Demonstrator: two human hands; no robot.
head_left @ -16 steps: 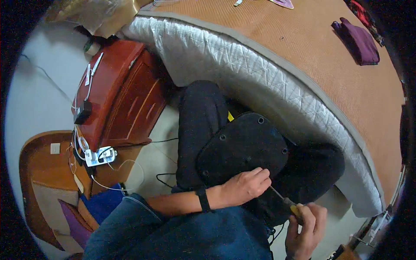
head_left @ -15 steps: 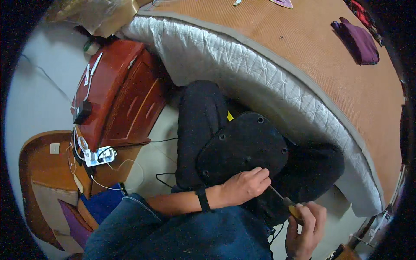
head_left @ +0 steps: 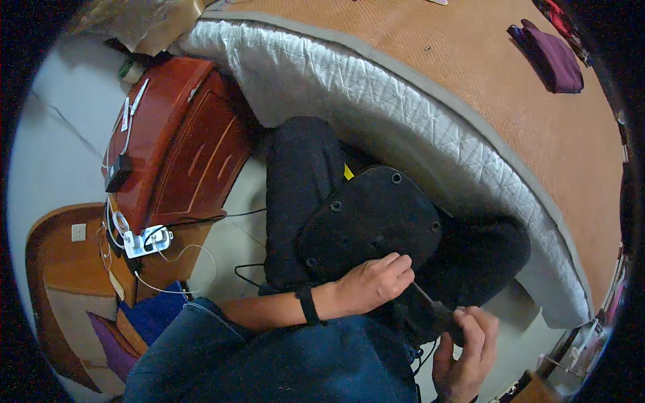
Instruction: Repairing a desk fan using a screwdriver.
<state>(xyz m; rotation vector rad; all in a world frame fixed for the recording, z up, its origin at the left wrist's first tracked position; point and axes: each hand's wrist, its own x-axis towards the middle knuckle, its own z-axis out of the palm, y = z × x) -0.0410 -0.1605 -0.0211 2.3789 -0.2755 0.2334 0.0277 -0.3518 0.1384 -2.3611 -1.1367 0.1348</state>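
Note:
Across my lap lies a rounded black panel [head_left: 366,218] with several ringed holes near its edge. My left hand [head_left: 384,282] rests at the panel's lower edge with its fingers closed together; what they pinch is hidden. A screwdriver [head_left: 423,293] slants from those fingertips down to the right. Its thin metal shaft shows, but its tip is hidden at my left hand. My right hand [head_left: 470,346] is closed around the dark handle, low and right of the panel.
A red-brown cabinet [head_left: 178,141] stands at the left, with a white power strip [head_left: 148,242] and cables beside it. Ahead and right is a bed [head_left: 457,74] with a silvery quilted side [head_left: 403,107] and a folded purple cloth [head_left: 554,60] on top. A black cord [head_left: 245,272] loops beside my leg.
The whole view has shifted slightly, moving everything a little left and up. My right hand has turned on the screwdriver, and the yellow part of its handle no longer shows. My left hand stays at the panel.

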